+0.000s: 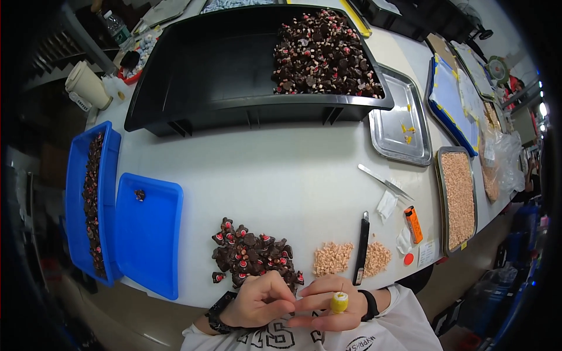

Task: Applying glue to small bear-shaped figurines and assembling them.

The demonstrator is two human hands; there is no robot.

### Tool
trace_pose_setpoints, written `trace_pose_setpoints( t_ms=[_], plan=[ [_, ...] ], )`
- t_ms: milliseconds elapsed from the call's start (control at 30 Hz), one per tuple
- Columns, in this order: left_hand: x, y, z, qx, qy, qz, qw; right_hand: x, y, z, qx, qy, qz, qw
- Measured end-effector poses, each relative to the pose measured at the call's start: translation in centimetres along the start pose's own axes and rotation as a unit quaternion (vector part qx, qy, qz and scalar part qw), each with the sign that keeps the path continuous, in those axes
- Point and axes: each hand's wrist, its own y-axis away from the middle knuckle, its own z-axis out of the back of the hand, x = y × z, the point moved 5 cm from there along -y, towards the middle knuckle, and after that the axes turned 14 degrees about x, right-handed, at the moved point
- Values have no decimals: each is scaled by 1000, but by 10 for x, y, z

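Observation:
My left hand (260, 301) and my right hand (328, 304) meet at the near table edge, fingertips pinched together on a tiny piece I cannot make out. A yellow cap-like thing (339, 302) sits on a right-hand finger. Just beyond the hands lies a pile of small dark brown parts with red tips (254, 254). Two small heaps of peach-coloured bits (332, 258) lie to its right, split by a black bar-shaped tool (362, 248).
A big black bin (205, 82) holds more dark parts at the back. Blue trays (146, 234) stand left, one nearly bare. Steel trays (399, 126) stand right, one full of peach bits (458, 199). An orange lighter (413, 224) and tweezers (383, 181) lie nearby.

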Motion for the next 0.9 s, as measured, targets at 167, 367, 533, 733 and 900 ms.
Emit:
trace_pose_setpoints(
  t_ms=[167, 367, 533, 733, 900],
  plan=[
    [-1, -3, 2, -42, 37, 17, 998, 0, -2, 5, 80, 19, -11, 997],
    [-3, -1, -1, -11, 18, -13, 1000, 5, 3, 0, 19, 51, 32, 998],
    [-1, -4, 3, 10, -12, 14, 1000, 1, -3, 2, 16, 26, 42, 999],
    [-1, -6, 3, 48, 76, 11, 996, 1, -7, 10, -4, 89, 53, 995],
    [-7, -18, 1, 105, 8, -57, 993, -3, 1, 9, -87, 45, 59, 993]
  ],
)
